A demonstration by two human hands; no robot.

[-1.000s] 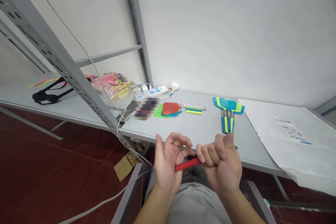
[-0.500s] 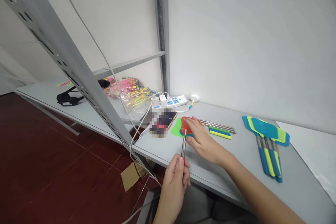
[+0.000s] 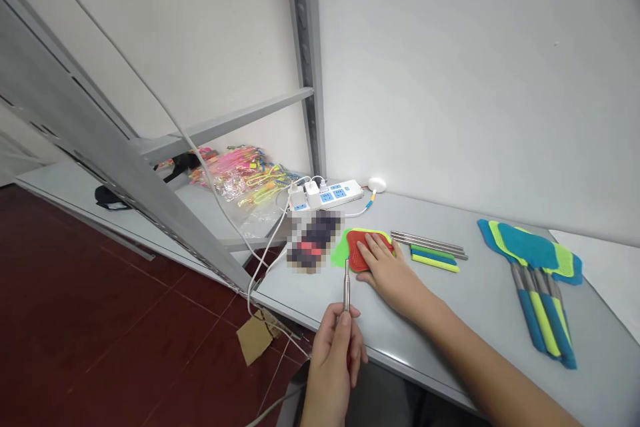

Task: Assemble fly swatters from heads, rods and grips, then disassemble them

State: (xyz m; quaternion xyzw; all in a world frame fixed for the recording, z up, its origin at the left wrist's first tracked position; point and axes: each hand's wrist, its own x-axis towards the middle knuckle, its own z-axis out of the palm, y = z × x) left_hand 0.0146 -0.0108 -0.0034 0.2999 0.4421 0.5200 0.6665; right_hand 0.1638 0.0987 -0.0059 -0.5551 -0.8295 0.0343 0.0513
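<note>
My left hand (image 3: 336, 353) is closed around a metal telescopic rod (image 3: 347, 287) with a red grip, its bare tip pointing up and away from me. My right hand (image 3: 385, 267) lies on a red fly swatter head (image 3: 358, 255), fingers stretched over its mesh and thumb at the near edge. Beneath the red one, green and yellow swatter heads (image 3: 341, 252) stick out. Just right of that hand are several bare metal rods (image 3: 430, 244) and a few coloured grips (image 3: 435, 262) in green, blue and yellow.
Assembled blue and yellow fly swatters (image 3: 537, 280) lie at the right beside a white sheet (image 3: 605, 273). A power strip (image 3: 333, 195) with plugs and cables sits at the back. A grey shelf post (image 3: 125, 207) stands at left; bagged colourful cords (image 3: 245, 173) lie beyond it.
My right hand has let go of the red grip and reached forward onto the red swatter head. The rod now stands upright in my left hand. The view has turned and moved closer.
</note>
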